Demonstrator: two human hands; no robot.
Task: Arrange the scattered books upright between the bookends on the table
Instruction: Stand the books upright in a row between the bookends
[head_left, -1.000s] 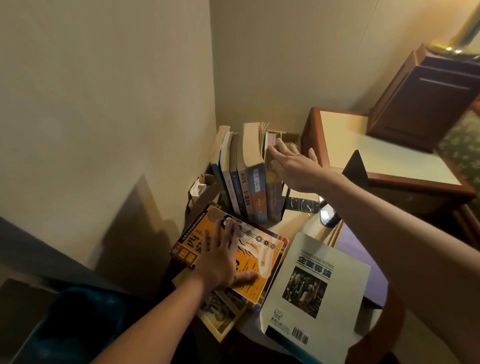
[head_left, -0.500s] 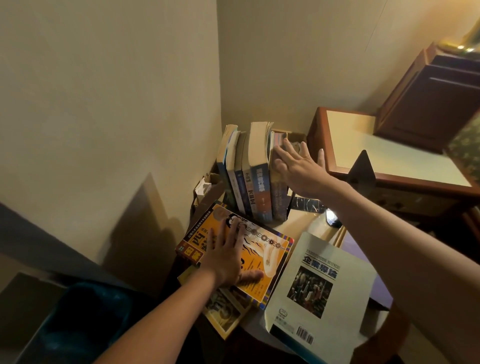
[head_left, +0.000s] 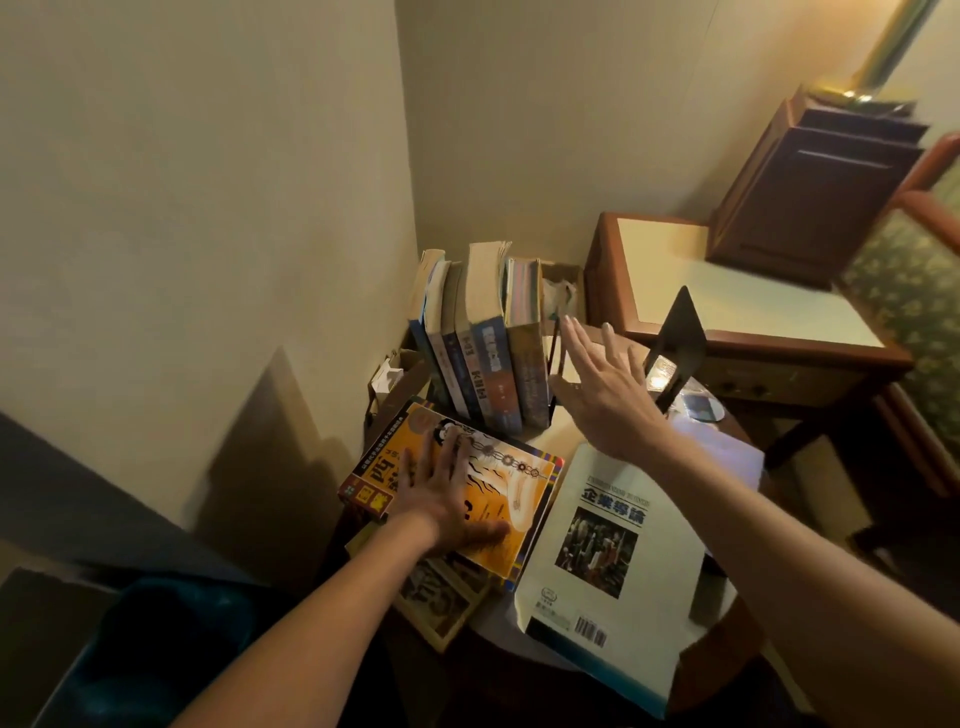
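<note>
Several books (head_left: 480, 343) stand upright in a row at the back left of the small table (head_left: 727, 623), near the wall. A black bookend (head_left: 680, 338) stands apart to their right. My right hand (head_left: 602, 400) hovers open in the gap between the row and that bookend, touching nothing. My left hand (head_left: 447, 493) lies flat, fingers spread, on an orange book (head_left: 519, 478) that lies on another book (head_left: 441, 597). A large white book (head_left: 608, 561) lies flat to the right.
A wooden side table (head_left: 727, 291) with a dark wooden box (head_left: 810, 197) stands at the back right. A small cardboard box (head_left: 561, 291) sits behind the row. A dark bin (head_left: 156, 649) is at the lower left. The wall runs close on the left.
My right hand has come off the upright books and moved back to the right, into the gap. My left hand has stayed flat on the orange book.
</note>
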